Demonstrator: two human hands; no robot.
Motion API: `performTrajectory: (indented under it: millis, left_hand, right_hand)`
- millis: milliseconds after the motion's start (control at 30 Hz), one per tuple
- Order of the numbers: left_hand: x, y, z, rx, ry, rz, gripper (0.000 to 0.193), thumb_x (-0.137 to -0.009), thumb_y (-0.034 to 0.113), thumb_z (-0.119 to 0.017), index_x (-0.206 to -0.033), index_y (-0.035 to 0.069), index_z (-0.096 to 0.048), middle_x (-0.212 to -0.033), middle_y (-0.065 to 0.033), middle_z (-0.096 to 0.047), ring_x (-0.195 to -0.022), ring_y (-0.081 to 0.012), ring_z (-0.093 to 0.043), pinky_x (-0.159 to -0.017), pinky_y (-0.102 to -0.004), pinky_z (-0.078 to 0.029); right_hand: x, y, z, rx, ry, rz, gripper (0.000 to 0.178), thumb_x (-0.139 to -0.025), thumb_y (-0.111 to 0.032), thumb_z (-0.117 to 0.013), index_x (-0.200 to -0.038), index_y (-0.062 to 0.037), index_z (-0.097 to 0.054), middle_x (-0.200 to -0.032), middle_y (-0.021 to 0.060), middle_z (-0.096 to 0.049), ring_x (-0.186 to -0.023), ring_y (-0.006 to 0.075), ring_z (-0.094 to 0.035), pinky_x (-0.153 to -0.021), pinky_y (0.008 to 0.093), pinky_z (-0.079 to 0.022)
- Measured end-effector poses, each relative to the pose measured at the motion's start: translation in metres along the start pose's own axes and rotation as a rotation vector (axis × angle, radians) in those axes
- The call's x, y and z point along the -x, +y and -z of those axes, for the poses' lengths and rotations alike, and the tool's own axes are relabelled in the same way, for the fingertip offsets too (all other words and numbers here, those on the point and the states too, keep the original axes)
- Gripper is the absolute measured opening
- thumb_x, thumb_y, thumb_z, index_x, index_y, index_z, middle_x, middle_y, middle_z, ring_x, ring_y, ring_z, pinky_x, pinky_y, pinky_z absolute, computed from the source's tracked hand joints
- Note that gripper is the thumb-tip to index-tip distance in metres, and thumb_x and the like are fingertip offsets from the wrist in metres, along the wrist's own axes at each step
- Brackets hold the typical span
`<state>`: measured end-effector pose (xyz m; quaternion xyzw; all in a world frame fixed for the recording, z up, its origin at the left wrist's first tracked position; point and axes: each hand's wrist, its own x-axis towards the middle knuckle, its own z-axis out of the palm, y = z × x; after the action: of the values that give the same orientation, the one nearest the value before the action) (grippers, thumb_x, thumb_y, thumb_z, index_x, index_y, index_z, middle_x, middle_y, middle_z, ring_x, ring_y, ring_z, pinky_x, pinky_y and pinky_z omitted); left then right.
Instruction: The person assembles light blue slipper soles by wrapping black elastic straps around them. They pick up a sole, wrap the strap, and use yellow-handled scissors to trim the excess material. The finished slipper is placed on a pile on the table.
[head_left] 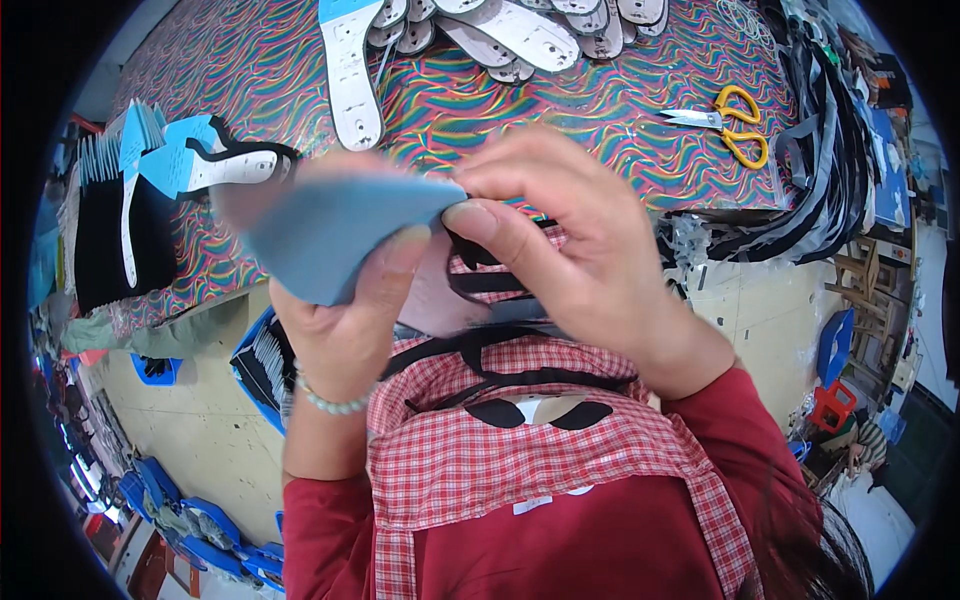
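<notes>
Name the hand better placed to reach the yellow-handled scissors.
Probably the right hand: it is nearer the scissors and pinches only a corner of the blue piece, while the left hand holds its broad part.

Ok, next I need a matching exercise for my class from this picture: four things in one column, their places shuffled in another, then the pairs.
Things
1. yellow-handled metal scissors
2. flat light-blue piece
3. pale beaded bracelet
4. red-and-white checked cloth apron

Places
A. around the left wrist
B. over the dark red top
C. on the multicoloured wavy-patterned table
D. between left hand and right hand

Pairs: 1-C; 2-D; 3-A; 4-B
</notes>
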<state>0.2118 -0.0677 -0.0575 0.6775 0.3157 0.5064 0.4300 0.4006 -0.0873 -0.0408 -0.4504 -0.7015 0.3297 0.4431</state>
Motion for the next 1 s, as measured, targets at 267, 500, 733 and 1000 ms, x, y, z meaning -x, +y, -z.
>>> performTrajectory:
  millis: [267,500,733,1000]
  left_hand:
    - [-0.014,0.001,-0.003,0.604,-0.057,0.108,0.056,-0.098,0.042,-0.04,-0.132,-0.001,-0.045,-0.123,-0.0207,-0.054,-0.117,-0.0323,-0.052,-0.104,-0.0434,-0.035]
    - [-0.012,0.013,-0.004,0.485,0.101,0.176,0.055,-0.099,0.034,-0.043,-0.132,-0.009,-0.038,-0.105,-0.0157,-0.058,-0.086,-0.0214,-0.062,-0.076,-0.0348,-0.053]
    - [-0.023,0.008,-0.014,0.379,0.108,0.234,0.049,-0.099,0.028,-0.044,-0.127,-0.012,-0.043,-0.099,-0.0195,-0.061,-0.069,-0.0177,-0.056,-0.058,-0.0282,-0.048]
    - [-0.03,-0.018,-0.03,0.318,0.136,0.487,0.048,-0.096,0.027,-0.051,-0.127,-0.008,-0.041,-0.111,-0.0225,-0.062,-0.087,-0.02,-0.063,-0.079,-0.0312,-0.053]
  right_hand:
    - [0.011,-0.001,-0.024,-0.619,-0.024,-0.331,0.022,-0.097,-0.02,-0.054,-0.106,-0.0023,-0.062,-0.086,0.0007,-0.059,-0.082,0.0071,-0.054,-0.07,0.0233,-0.044]
    - [0.022,0.023,-0.03,-0.399,0.022,-0.07,0.014,-0.085,-0.01,-0.068,-0.096,-0.0011,-0.069,-0.09,0.0044,-0.062,-0.085,0.0122,-0.057,-0.075,0.0259,-0.045]
    - [0.033,0.039,-0.033,-0.693,-0.069,-0.315,0.012,-0.088,-0.01,-0.065,-0.093,0.0014,-0.065,-0.09,0.0032,-0.062,-0.084,0.0103,-0.056,-0.073,0.0235,-0.044]
    - [0.004,0.024,-0.027,0.248,0.186,-0.088,0.013,-0.079,-0.008,-0.066,-0.084,-0.0007,-0.056,-0.079,0.0095,-0.055,-0.071,0.0233,-0.056,-0.061,0.0315,-0.046]
